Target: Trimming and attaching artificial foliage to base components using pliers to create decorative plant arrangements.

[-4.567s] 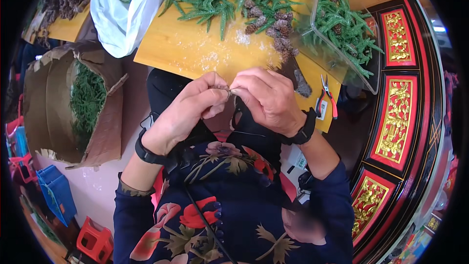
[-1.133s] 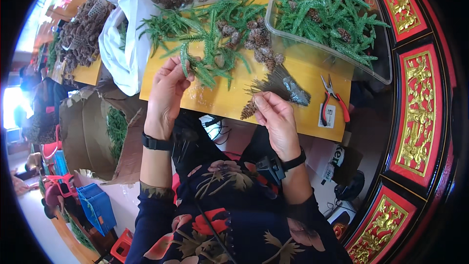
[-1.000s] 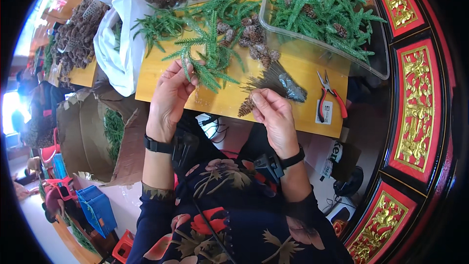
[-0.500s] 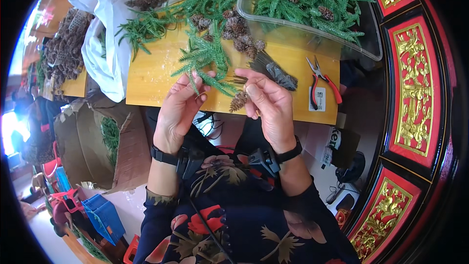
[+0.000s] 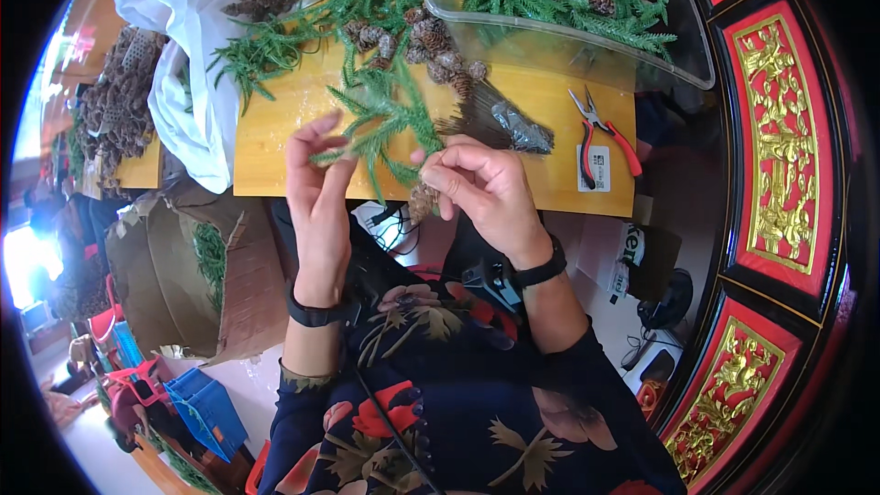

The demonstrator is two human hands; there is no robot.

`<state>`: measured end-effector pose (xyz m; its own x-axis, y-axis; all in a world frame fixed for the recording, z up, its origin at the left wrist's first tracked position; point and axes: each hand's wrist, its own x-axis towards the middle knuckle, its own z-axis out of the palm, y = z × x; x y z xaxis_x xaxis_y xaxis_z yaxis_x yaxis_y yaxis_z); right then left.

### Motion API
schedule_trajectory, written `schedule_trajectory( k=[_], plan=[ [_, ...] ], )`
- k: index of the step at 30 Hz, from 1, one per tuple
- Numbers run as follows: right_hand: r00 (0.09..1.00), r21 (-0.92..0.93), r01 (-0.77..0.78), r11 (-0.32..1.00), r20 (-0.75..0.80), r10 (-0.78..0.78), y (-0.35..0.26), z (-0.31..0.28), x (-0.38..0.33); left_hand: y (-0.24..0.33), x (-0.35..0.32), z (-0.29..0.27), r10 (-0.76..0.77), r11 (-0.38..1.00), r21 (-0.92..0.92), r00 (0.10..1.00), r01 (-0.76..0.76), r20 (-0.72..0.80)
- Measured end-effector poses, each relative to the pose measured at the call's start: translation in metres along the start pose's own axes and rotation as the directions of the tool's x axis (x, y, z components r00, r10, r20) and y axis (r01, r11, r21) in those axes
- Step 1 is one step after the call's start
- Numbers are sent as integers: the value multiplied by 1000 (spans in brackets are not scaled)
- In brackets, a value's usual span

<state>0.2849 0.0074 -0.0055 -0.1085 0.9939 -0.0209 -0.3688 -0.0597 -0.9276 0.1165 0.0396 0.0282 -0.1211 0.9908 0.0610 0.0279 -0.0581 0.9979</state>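
Observation:
My right hand [image 5: 486, 191] pinches the stem end of a green artificial pine sprig [image 5: 392, 115] above the table's front edge. A brown pine cone [image 5: 423, 204] hangs just below those fingertips, at the base of the sprig. My left hand [image 5: 319, 197] is beside the sprig's left side with fingers and thumb apart; whether a fingertip touches the needles I cannot tell. Beyond the hands lie loose pine cones [image 5: 445, 60] and more green sprigs [image 5: 266, 55]. A bundle of thin dark wires [image 5: 481, 119], partly in clear plastic, rests right of the cones.
Red-handled pliers [image 5: 596, 133] lie on the yellow table [image 5: 284, 142] at right, over a white label. A clear bin [image 5: 568, 41] of sprigs and cones stands behind. At left are a white plastic bag [image 5: 188, 119] and an open cardboard box [image 5: 174, 266].
My left hand has opened away from the sprig and shifted left. My right hand has moved left and now pinches the sprig's stem together with the cone. The view has shifted slightly.

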Motion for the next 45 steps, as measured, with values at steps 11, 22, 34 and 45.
schedule_trajectory(
  k=[11, 22, 34, 45],
  plan=[
    [958, -592, 288, 753, 193, -215, -5, -1, -8, 25, 7, -12, 181, 546, 558, 739, -625, 649],
    [937, -681, 336, 651, 174, -302, -24, 19, -11, 16, 4, -28, -182, 927, 367, 952, 83, 246],
    [885, -672, 463, 578, 313, -344, -14, 34, -12, 1, 4, -31, -243, 970, 53, 930, 238, 277],
    [932, -646, 359, 673, 202, -302, -17, 28, -13, 7, 3, -30, -444, 860, -74, 813, 504, 376]
  ],
)
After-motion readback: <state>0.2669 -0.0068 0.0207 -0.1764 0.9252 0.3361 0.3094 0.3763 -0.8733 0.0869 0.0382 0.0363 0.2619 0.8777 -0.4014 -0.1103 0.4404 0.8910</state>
